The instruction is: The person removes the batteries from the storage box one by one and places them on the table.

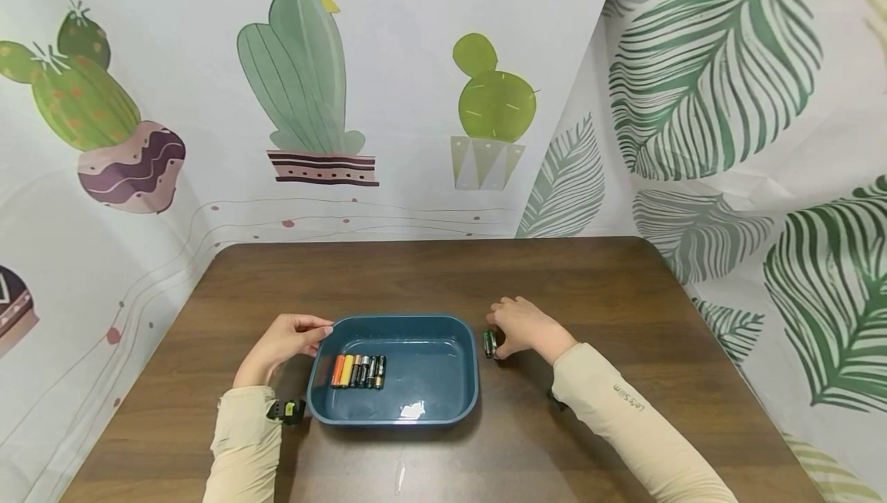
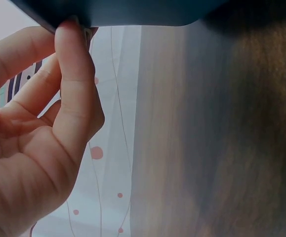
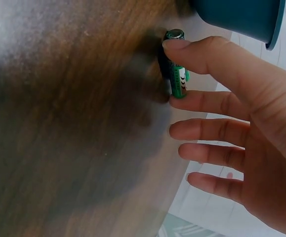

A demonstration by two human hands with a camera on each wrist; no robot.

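Observation:
A blue tray point(image 1: 395, 420) rests on the table, with a row of several batteries point(image 1: 358, 371) standing out against its left side: orange, yellow and darker ones. My left hand point(image 1: 294, 339) pinches the tray's far left corner between thumb and fingers; the left wrist view shows the thumb point(image 2: 76, 79) pressed to the rim. To the right of the tray, my right hand point(image 1: 527, 330) holds a green battery point(image 3: 178, 84) by its ends, thumb on one and index finger on the other. More green shows just behind it, perhaps a second battery. The other right fingers are extended.
The brown wooden table point(image 1: 554, 272) reaches back to a white wall cloth point(image 1: 409, 102) printed with cacti and leaves. A black wrist camera point(image 1: 287, 410) sits on the left wrist, close to the tray's left side.

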